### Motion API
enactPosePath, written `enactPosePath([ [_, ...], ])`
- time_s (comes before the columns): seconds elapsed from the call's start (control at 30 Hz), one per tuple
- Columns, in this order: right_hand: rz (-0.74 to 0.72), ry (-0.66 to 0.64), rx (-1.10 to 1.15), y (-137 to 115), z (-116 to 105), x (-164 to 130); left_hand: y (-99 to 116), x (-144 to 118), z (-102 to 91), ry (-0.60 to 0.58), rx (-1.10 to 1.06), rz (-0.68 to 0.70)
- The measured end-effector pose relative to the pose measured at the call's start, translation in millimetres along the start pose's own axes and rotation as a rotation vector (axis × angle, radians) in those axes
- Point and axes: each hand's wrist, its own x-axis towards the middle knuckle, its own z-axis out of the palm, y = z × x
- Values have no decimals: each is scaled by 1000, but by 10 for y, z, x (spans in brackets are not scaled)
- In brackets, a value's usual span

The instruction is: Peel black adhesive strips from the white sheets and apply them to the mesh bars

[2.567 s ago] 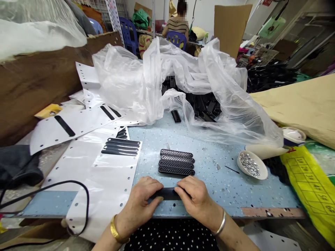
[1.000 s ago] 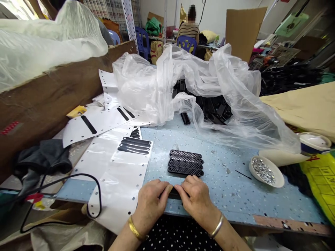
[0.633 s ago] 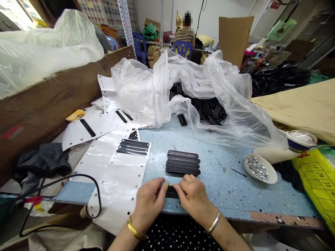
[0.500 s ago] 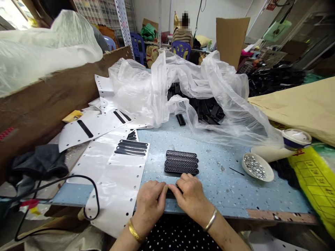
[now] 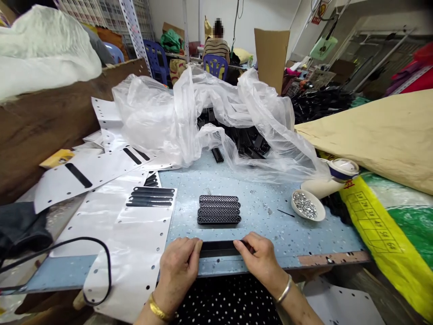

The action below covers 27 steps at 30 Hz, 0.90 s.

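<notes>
Between my two hands lies a long black bar [image 5: 218,249], level near the table's front edge. My left hand [image 5: 180,264] is closed on its left end, the thumb laid along the top. At the right end, my right hand [image 5: 262,258] grips it with thumb and fingers. The bar's upper face looks smooth; its underside is hidden. Just beyond it, several black pieces with a lattice surface [image 5: 219,210] lie side by side in a block. To the left, black rounded strips [image 5: 150,197] sit on a white backing sheet [image 5: 135,234].
A clear plastic bag [image 5: 152,122] lies open at the back, with black pieces [image 5: 250,141] inside. On the right are a white bowl [image 5: 320,215] of small metal parts and a thin black stick [image 5: 286,213]. A black cable [image 5: 108,266] loops at left. Someone sits far back.
My hands have moved apart along the black bar, uncovering its top. The camera's view has turned right, so the surroundings appear shifted left.
</notes>
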Motion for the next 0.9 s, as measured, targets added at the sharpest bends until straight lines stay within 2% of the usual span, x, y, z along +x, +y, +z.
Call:
enactPosePath([
  [0.17, -40, 1, 68, -51, -10, 3, 25, 4, 5, -2, 19, -13],
  [0.27, 24, -31, 172, -46, -110, 10, 19, -15, -60, 47, -47, -41],
  [0.37, 164, 1, 295, -40, -264, -5, -112, -46, -275, 156, -98, -14],
  [0.43, 190, 65, 285, -66, -346, -48, -305, -99, -488, 202, 2, 68],
  [0.47, 166, 82, 265, -94, -365, -81, -422, -148, -599, 182, 89, 96],
  [0.53, 38, 82, 225, -179, -334, -160, -646, -308, -800, 33, 261, 131],
  [0.6, -149, 80, 200, -307, -197, -226, -788, -544, -925, -121, 362, 153],
  [0.67, -365, 51, 206, -491, 34, -241, -807, -807, -934, -214, 413, 143],
  [0.77, -703, -40, 273, -885, 452, -162, -649, -1130, -765, -144, 467, 31],
  [0.83, -764, -38, 291, -1169, 712, -92, -488, -1271, -637, -93, 423, -14],
  [0.9, -694, -59, 235, -1391, 927, -52, -348, -1365, -590, -38, 280, -73],
])
